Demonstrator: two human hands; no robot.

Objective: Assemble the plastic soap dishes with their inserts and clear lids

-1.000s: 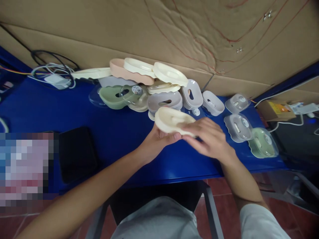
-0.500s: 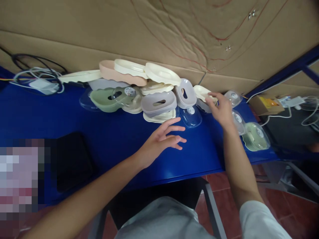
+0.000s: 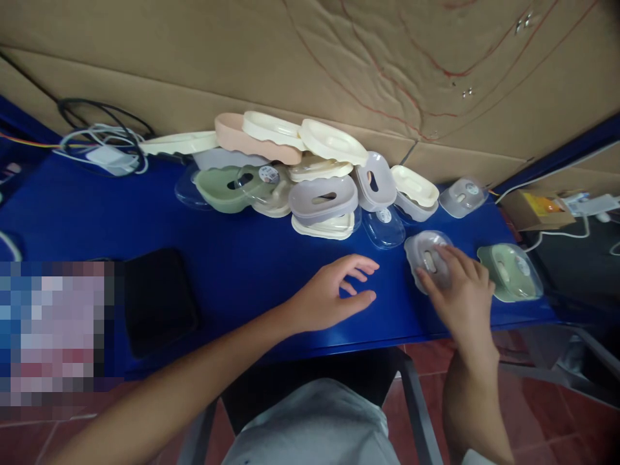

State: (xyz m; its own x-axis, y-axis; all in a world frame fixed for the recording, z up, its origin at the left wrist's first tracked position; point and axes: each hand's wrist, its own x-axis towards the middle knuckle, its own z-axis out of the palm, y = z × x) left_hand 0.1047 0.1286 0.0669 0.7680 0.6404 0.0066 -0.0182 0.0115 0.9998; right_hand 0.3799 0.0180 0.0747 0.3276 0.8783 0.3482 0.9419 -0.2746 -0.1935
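1. On the right part of the table (image 3: 242,271), the right hand (image 3: 458,281) is closed about the grey box (image 3: 426,248), thumb at its near side and fingers over its lidded top. The hand hides part of the box.
2. Over the table's near half, the left hand (image 3: 341,294) is free of any object, its thumb and fingers apart and slightly curled. It is left of the grey box, not touching it.
3. Just right of the right hand sits the green box (image 3: 508,278), under a clear cover; it crowds that side.
4. Beyond the grey box stands the far box (image 3: 462,197), also covered. To its left, a cream tray (image 3: 414,184) rests on a grey tray (image 3: 421,208).
5. Between the hands, farther back, lies a clear lid (image 3: 385,231), near the pile.
6. Against the cardboard wall (image 3: 194,58), stacked trays block the back: a peach tray (image 3: 232,132) among cream ones, with a green tray (image 3: 217,187) in front.
7. Left of the pile are tangled cables (image 3: 104,137) and a white adapter (image 3: 113,160); nearer lies a black pad (image 3: 159,303).
8. Far right, past the table, is a small carton (image 3: 537,216).
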